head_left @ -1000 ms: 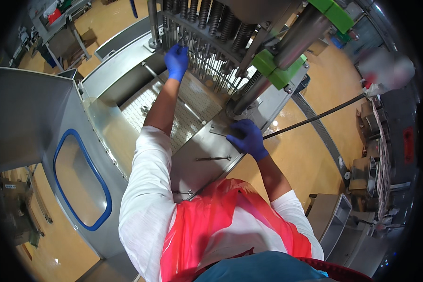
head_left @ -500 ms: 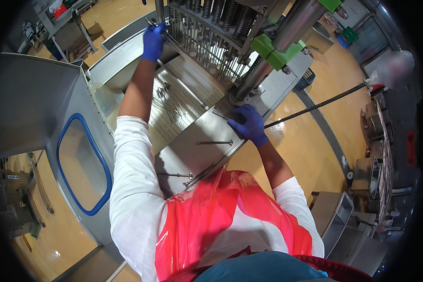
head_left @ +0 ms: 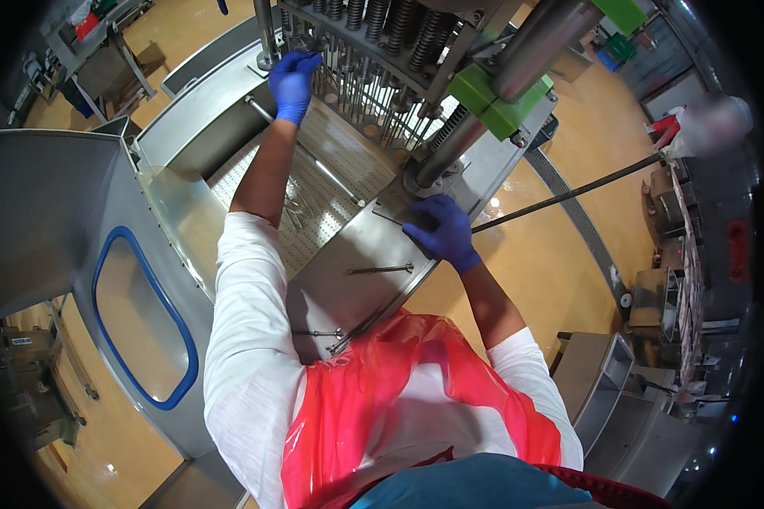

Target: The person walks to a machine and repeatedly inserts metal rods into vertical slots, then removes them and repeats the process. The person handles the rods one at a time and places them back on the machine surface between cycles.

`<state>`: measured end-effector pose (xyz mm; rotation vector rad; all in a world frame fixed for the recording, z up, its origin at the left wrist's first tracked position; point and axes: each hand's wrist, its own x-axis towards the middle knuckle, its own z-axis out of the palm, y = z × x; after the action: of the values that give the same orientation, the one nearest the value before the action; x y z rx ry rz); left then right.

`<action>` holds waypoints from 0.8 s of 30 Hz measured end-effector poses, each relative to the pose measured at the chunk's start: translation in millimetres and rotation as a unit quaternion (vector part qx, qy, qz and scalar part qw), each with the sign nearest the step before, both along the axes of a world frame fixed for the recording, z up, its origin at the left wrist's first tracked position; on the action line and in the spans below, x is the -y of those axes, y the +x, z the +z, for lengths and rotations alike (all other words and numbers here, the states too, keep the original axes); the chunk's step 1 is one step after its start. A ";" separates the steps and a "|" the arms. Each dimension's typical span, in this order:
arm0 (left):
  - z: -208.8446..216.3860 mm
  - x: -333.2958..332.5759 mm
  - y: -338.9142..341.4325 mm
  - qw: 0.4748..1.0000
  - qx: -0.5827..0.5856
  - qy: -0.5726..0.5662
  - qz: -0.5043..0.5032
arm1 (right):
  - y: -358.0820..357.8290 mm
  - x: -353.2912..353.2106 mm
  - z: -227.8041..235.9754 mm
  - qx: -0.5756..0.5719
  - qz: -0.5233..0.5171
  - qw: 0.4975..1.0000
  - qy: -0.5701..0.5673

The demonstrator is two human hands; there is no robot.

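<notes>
My left hand (head_left: 291,86), in a blue glove, reaches up to the near left corner of a machine head (head_left: 361,42) with springs and hanging needles. Its fingers are curled in there; what they grip is hidden. My right hand (head_left: 443,233), also gloved, rests on the metal ledge (head_left: 327,293) beside a thick column (head_left: 450,146). It is closed around something dark, with a thin rod (head_left: 388,218) jutting out by the thumb. Below my left forearm a bright metal bar (head_left: 338,180) crosses the perforated plate (head_left: 318,229), where loose needles (head_left: 297,205) lie.
Two bolts with winged ends (head_left: 382,270) (head_left: 318,332) lie on the ledge. Green clamps (head_left: 501,102) sit on the column. An open metal cover with a blue-rimmed window (head_left: 191,365) stands left. A dark pole (head_left: 569,195) extends right, towards another person (head_left: 709,127).
My left hand has moved right and inward, up against the machine head; thin rods seen at its fingers earlier no longer show. My right hand stays beside the column. The view has shifted slightly.
</notes>
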<state>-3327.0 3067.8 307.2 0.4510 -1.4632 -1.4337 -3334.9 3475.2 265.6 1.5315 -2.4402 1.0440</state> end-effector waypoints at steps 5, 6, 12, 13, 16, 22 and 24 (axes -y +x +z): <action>-38.3 8.4 -18.2 0.997 0.023 -0.046 0.060 | -1.5 3.4 1.0 -0.002 0.020 1.000 -0.006; -41.5 6.9 -20.4 0.993 0.039 -0.063 0.087 | -1.8 3.1 0.2 -0.004 0.020 1.000 -0.005; -54.4 13.0 -24.0 0.981 0.040 -0.143 0.125 | -1.6 4.1 0.8 -0.001 0.015 1.000 0.005; -54.6 13.2 -24.5 0.982 0.035 -0.141 0.118 | -0.8 4.5 1.5 0.002 0.013 1.000 0.005; -53.5 10.5 -27.4 0.982 0.033 -0.123 0.142 | -0.4 3.2 0.4 0.000 0.008 1.000 0.007; -50.9 22.2 -34.0 0.985 0.094 -0.095 0.113 | -0.2 4.1 5.1 0.019 0.008 0.999 0.026; -54.2 21.6 -31.7 0.984 0.062 -0.122 0.112 | -0.2 4.0 5.2 0.020 0.007 0.999 0.024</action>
<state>-3358.6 3046.3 253.0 0.5388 -1.6078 -1.0497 -3335.1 3471.2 270.9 1.5576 -2.5023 1.0366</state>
